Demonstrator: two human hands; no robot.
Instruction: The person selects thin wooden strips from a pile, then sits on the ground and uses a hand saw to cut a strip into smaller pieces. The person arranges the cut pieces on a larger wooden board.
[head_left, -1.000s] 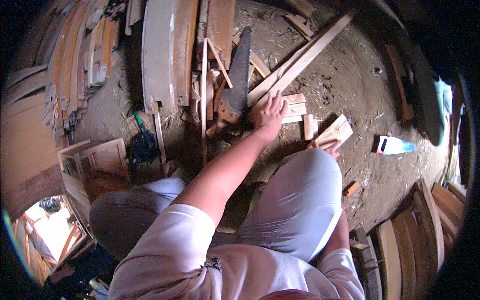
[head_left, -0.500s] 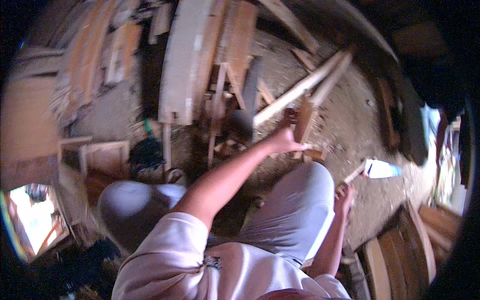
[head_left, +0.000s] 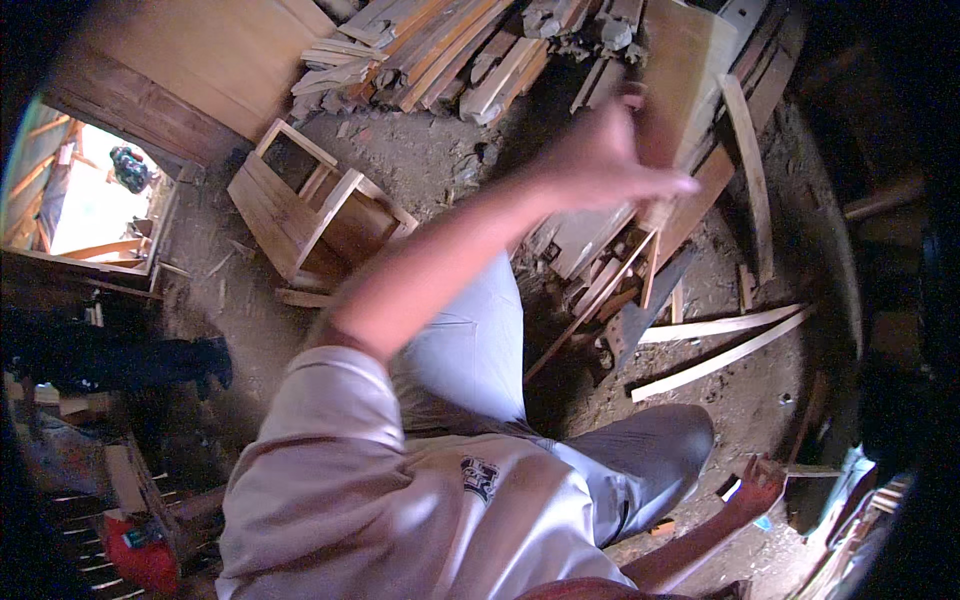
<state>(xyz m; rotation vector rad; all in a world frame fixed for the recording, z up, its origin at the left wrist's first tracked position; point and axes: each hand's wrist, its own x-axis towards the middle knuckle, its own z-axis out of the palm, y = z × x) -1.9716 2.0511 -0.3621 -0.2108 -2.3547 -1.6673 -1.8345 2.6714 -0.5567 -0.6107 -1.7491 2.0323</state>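
Observation:
My left hand (head_left: 605, 165) is raised and blurred at the upper middle, its thumb stretched away from its fingers. Between thumb and fingers is a smeared tan-brown wooden board (head_left: 690, 60), which appears to be gripped; its edges are unclear against the lumber behind. Low on the right, beyond my knee, my right hand (head_left: 760, 485) closes round a thin pale stick-like thing (head_left: 815, 470), whose far end I cannot make out. A small white and blue thing (head_left: 735, 490) lies partly hidden behind this hand.
A handsaw (head_left: 630, 325) lies by loose sticks. Two pale wooden strips (head_left: 720, 355) rest on the dirt floor. An open wooden frame box (head_left: 320, 215) stands left of my leg. Stacked rough lumber (head_left: 430, 50) fills the back. A bright opening (head_left: 95, 195) is at far left.
My view has turned, so the surroundings have shifted and rotated. My left hand has gone up and away from my knee with the wooden board. My right hand appears farther right and lower.

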